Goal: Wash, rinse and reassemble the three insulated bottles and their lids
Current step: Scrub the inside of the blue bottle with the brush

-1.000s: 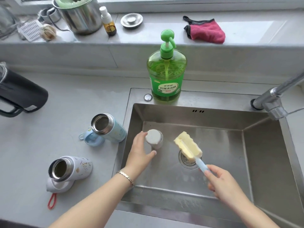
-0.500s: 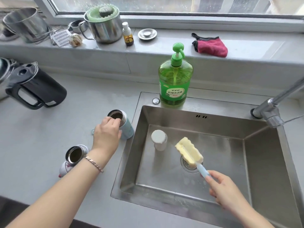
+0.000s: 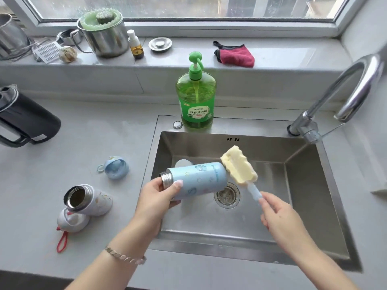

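One blue bottle [image 3: 201, 181], one white bottle [image 3: 90, 199], two lids [image 3: 116, 167], one brush [image 3: 238, 166].

A pale bottle [image 3: 183, 163] is mostly hidden behind the blue bottle [image 3: 199, 181], the sponge brush [image 3: 238, 166] handle's end is hidden inside the right hand [image 3: 278, 214], and the left edge cuts off the black kettle [image 3: 27, 120].

So we've got a pale blue bottle [image 3: 201, 178] dotted with little white and darker blue cartoon doodles, bare silver at the neck, plus a sponge brush [image 3: 238, 166] that's buttery yellow on a light blue handle. We're also seeing a matching blue lid [image 3: 116, 167], a white bottle [image 3: 92, 200] with faint gold-ish specks, and a white lid [image 3: 72, 219] with a red loop. Then we spot a bright green soap bottle [image 3: 195, 97] with a green-and-white label, a pinkish-red cloth [image 3: 235, 56] edged in black, and a black kettle [image 3: 27, 120].
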`<state>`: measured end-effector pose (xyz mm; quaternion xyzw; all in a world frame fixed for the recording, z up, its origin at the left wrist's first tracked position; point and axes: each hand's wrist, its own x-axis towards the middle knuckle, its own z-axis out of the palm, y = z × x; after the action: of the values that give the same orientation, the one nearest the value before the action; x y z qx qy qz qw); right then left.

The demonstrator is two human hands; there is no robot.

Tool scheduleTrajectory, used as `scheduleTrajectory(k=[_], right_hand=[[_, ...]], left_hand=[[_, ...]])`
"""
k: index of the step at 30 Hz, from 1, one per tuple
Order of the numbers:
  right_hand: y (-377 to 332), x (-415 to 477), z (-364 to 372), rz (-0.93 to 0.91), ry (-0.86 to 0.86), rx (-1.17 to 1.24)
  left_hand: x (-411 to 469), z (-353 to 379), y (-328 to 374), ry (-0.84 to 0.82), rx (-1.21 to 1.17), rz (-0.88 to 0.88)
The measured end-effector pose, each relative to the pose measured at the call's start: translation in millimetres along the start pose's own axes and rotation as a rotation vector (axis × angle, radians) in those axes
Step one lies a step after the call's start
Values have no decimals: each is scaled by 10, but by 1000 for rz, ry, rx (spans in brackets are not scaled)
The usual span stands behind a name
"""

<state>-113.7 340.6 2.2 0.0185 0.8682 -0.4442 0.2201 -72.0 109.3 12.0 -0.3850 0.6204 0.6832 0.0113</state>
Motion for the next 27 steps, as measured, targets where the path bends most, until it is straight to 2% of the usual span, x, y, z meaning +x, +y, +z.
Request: scheduleTrajectory(k=[2,5,8,10,12,14,17,19,21,22,25,27], right_hand=[[-4,-138,122,-65,-20,-80],[-17,-414,226,-198,-157,-159],[63,-257,51,-82,-48,-145],[90,-257,-2,-85,1,-146],[61,-412,66,-167,-60,-163],[41,-473,39,-174,-94,-180],[142,-234,-194,-33,76,-163],[134,-302,-163,-122,55,-186],[27,-514,-36,-230,-76,-185],[35,-506,-51,-221,-81,-171],[146,-226,-240,-30,52,-147],[115,-276,-226,-109,10,-140]], left_hand=[[-113,191,-125,-20,-58,-20],[-234,338,-220,-56,-84,2],[-294,356,-244,-82,-83,45],[-311,356,-251,-93,-57,78],[-324,369,-248,-110,-61,92],[-339,366,-237,-126,-73,105],[-349,332,-215,-125,-13,181],[-346,338,-194,-136,14,214],[-361,362,-181,-156,16,211],[-374,368,-181,-169,21,213],[-383,347,-213,-182,139,318],[-372,334,-228,-192,245,377]])
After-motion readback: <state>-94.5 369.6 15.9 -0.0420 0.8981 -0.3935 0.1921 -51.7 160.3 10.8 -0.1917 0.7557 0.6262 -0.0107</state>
